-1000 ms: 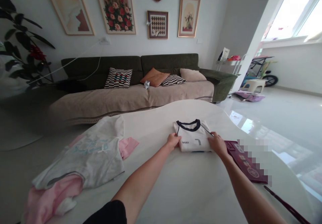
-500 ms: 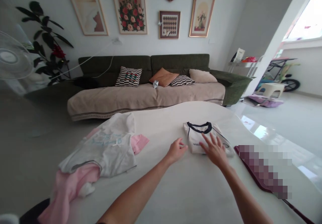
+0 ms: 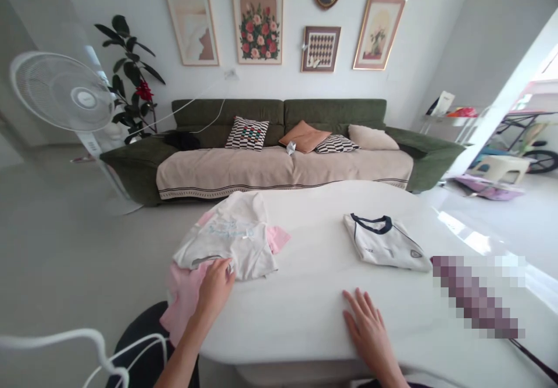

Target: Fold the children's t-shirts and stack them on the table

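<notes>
My left hand (image 3: 217,283) is closed at the near edge of a pale grey T-shirt (image 3: 239,254) with light blue lettering, a bit of its cloth showing between the fingers. Pink clothing (image 3: 185,295) lies under that shirt and hangs over the table's left edge. With fingers spread, my right hand (image 3: 368,324) is over the white table (image 3: 288,318) near its front edge, holding nothing. Beyond it lies a folded white shirt (image 3: 383,245) with a dark navy collar and a small badge, apart from both hands.
A pixelated dark-red flat object (image 3: 475,298) lies at the table's right side. A black stool (image 3: 139,341) and white curved tubing (image 3: 65,337) are at the lower left. Behind the table is a green sofa (image 3: 226,111) with cushions; a white fan (image 3: 85,98) stands left.
My left hand has moved left from near the folded shirt to the pale grey T-shirt and closed on its edge. My right hand has drawn back from the folded shirt. The view has shifted left.
</notes>
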Available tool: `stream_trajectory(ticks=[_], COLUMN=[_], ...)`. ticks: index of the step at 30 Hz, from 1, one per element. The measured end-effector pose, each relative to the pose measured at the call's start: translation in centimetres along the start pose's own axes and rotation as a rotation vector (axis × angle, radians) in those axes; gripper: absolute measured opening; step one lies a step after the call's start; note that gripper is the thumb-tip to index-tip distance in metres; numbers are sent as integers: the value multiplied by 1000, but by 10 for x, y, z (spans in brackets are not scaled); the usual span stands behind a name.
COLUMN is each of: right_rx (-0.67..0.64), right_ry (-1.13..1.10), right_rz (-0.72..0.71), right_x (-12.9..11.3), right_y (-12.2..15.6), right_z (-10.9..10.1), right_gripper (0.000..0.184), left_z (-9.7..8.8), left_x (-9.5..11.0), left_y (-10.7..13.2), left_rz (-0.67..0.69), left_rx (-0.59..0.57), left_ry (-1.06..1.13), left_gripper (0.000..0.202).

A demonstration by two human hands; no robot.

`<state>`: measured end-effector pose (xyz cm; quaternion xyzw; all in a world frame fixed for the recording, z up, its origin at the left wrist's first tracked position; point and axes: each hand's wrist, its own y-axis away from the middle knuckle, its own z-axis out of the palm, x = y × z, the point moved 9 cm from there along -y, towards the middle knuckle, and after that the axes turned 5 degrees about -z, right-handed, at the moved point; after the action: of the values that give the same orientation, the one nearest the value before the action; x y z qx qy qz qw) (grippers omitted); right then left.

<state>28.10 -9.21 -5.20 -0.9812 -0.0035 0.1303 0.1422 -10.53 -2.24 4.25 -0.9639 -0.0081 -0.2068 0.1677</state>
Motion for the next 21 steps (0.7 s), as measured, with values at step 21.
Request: stream_trajectory(ticks=[21], right_rx=[-270], right_ry=[-782], right_rz=[-264], right_x=[-290], right_y=[-135], right_z=[-40], right_gripper=[31], left_z=[-19], left_x=[-58], left_y=[78], left_rz=[-158], left_rx=[-3], left_ry=[-109], left_gripper=[39])
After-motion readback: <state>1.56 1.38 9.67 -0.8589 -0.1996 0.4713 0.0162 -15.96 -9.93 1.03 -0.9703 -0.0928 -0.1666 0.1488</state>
